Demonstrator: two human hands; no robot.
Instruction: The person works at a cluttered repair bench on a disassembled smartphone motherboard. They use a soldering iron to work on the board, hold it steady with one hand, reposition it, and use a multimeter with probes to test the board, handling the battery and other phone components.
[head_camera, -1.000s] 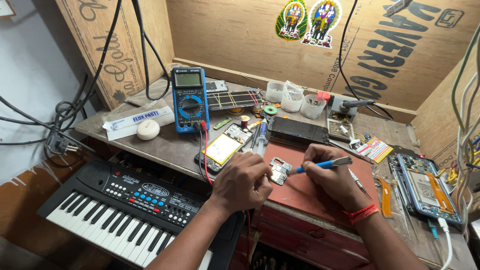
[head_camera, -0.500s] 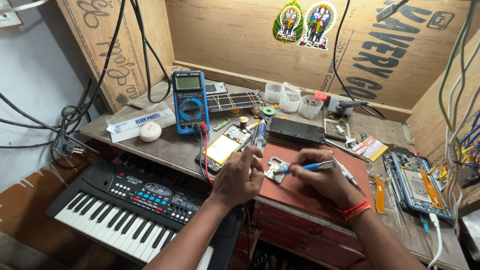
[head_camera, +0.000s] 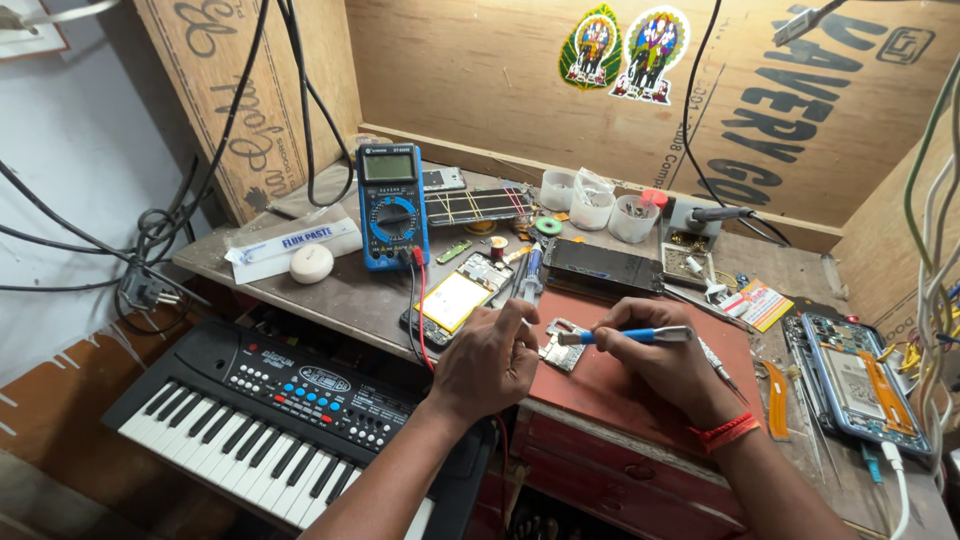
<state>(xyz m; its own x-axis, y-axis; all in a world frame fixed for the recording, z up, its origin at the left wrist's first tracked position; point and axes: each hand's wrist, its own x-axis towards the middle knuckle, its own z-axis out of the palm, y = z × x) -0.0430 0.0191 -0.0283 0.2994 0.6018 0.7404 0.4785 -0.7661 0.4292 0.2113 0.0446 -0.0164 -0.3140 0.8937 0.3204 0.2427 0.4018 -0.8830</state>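
My right hand (head_camera: 662, 360) grips a blue-handled screwdriver (head_camera: 630, 336), held almost level with its tip toward a small metal phone part (head_camera: 562, 349) on the red mat (head_camera: 620, 395). My left hand (head_camera: 487, 360) rests just left of that part, fingers curled against its edge. An opened phone with a yellow battery (head_camera: 455, 300) lies beyond my left hand. Tweezers (head_camera: 718, 364) lie on the mat by my right wrist.
A blue multimeter (head_camera: 391, 205) with red and black leads stands at the back. A black electronic keyboard (head_camera: 280, 405) sits lower left. Plastic cups (head_camera: 592, 205), a dark phone panel (head_camera: 610, 268), another opened phone (head_camera: 855, 380) at right, a flux tube (head_camera: 290, 245). Cables hang on both sides.
The view has shifted slightly. My right hand has levelled the screwdriver and brought it nearer the metal part; my left hand stays beside the part.
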